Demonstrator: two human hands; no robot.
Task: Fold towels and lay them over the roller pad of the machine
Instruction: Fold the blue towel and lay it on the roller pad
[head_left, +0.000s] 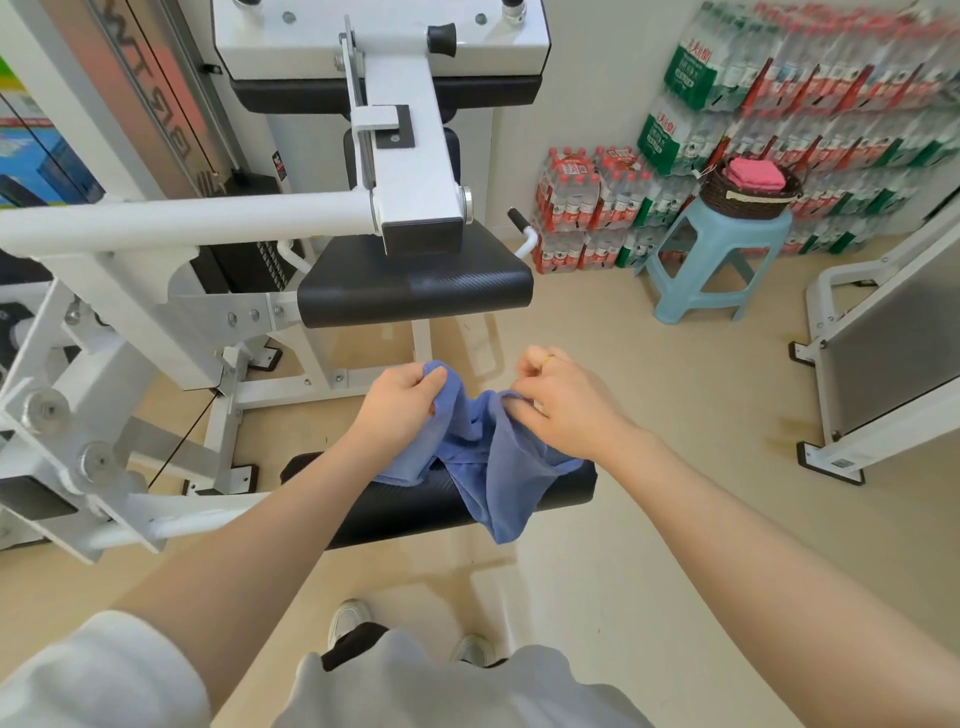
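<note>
The left hand (402, 400) and right hand (558, 402) each pinch an edge of the blue towel (488, 467), bunched over the near roller pad (415, 506). Held unevenly, it may slide off the near side.

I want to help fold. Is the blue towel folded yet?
Not yet. The blue towel hangs bunched and crumpled between the left hand and right hand.

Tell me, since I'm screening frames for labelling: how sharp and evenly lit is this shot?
Head view: strong wide-angle bending at the edges; the water bottle packs at upper right are smeared with blur; the blue towel, left hand and right hand are fairly sharp; soft even light, mild sheen on the black roller pad.
</note>
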